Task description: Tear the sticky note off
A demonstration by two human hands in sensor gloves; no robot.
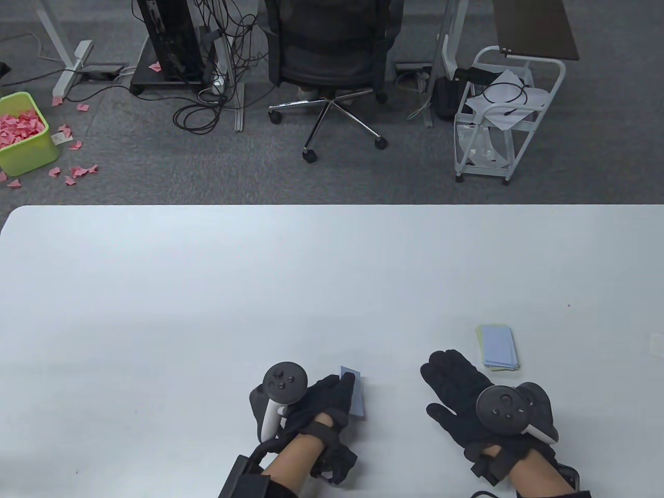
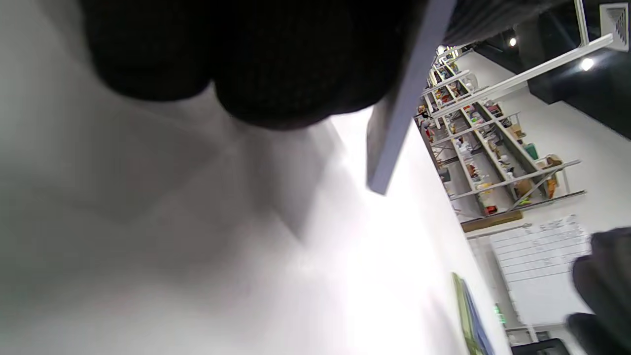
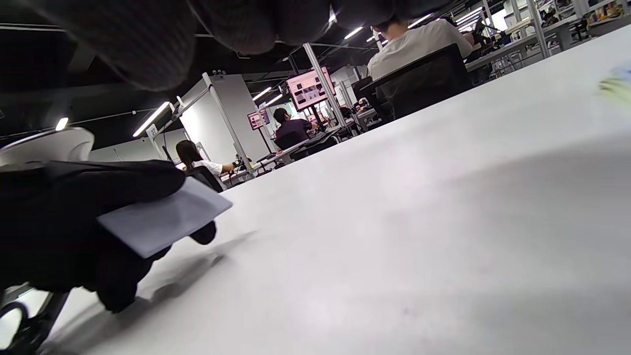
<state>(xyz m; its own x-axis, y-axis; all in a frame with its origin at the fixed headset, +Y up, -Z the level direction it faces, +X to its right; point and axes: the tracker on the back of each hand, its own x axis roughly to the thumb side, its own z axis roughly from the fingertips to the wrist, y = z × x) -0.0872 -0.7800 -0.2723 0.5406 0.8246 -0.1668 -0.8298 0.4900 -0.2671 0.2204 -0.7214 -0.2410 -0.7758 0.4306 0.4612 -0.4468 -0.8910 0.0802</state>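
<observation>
My left hand [image 1: 332, 397] holds a pale blue sticky note [image 1: 356, 393] on edge just above the white table [image 1: 259, 290], near the front middle. The note also shows in the left wrist view [image 2: 399, 113] and in the right wrist view [image 3: 162, 222], held between the gloved fingers [image 3: 93, 197]. My right hand [image 1: 456, 386] lies flat and open on the table to the right, holding nothing. The sticky note pad [image 1: 498, 346], pale blue with a yellow-green edge, lies on the table just beyond my right hand.
A small white scrap [image 1: 656, 343] lies at the table's right edge. Beyond the far edge are an office chair [image 1: 332, 62], a white cart [image 1: 506, 114] and a green bin [image 1: 23, 132] of pink paper scraps on the floor.
</observation>
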